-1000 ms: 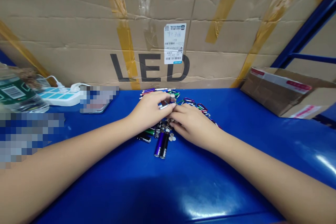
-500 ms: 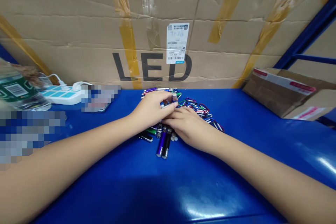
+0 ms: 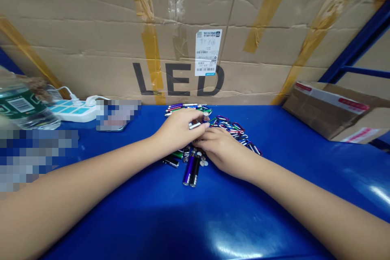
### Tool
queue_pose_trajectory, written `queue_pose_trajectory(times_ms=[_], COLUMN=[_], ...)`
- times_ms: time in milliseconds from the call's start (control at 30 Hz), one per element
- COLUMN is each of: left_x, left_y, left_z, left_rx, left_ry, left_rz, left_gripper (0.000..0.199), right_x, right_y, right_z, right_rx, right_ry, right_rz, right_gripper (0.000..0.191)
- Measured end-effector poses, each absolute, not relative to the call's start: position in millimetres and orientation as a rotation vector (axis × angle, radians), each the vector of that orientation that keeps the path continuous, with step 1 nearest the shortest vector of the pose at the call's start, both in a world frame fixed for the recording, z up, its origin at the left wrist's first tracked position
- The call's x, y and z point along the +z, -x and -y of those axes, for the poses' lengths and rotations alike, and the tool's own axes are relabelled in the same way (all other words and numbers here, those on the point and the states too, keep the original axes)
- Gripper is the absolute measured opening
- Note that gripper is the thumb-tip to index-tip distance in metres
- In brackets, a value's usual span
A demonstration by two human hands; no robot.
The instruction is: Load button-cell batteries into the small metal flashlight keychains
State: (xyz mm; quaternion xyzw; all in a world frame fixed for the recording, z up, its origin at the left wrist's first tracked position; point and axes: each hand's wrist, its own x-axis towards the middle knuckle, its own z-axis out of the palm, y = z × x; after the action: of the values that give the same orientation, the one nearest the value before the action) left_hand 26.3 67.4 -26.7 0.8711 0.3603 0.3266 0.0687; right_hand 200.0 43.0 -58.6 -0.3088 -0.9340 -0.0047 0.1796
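My left hand [image 3: 178,128] is closed, thumb and fingers around a small flashlight [image 3: 206,116] whose round silver end points up. A silver cylindrical piece [image 3: 194,125] also shows between its fingers. Against it from the right, my right hand [image 3: 224,149] has its fingers bent together and pointing down; whatever they pinch is hidden. Just below the hands lie a purple flashlight [image 3: 189,170] and a black flashlight [image 3: 195,172], side by side. Button cells [image 3: 203,163] lie by the right fingers. Partly under the left hand are a green tube [image 3: 177,154] and another black flashlight [image 3: 171,163].
Coloured carabiners [image 3: 239,130] are heaped behind my right hand, and several pen-like flashlights [image 3: 179,106] behind my left. A power strip [image 3: 76,111], a phone [image 3: 117,118] and a water bottle [image 3: 24,105] stand left. An open carton [image 3: 332,109] sits right; a large cardboard box [image 3: 106,48] rises behind.
The view has shifted slightly. The silver piece between my left fingers shows more plainly, and the flashlight's end has turned a little toward me. Both hands stay together.
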Motion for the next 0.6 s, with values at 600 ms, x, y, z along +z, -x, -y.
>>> queue_pose_trajectory(times_ms=[600], left_x=[-33.8], left_y=[-23.7], left_z=[-70.3], left_rx=[0.947], left_ry=[-2.725], left_rz=[-1.040], left_gripper=[0.018], right_x=[-24.2], right_y=[-229.9], right_z=[-31.6], right_rx=[0.808], right_ry=[1.094], right_rz=[1.606], right_gripper=[0.028])
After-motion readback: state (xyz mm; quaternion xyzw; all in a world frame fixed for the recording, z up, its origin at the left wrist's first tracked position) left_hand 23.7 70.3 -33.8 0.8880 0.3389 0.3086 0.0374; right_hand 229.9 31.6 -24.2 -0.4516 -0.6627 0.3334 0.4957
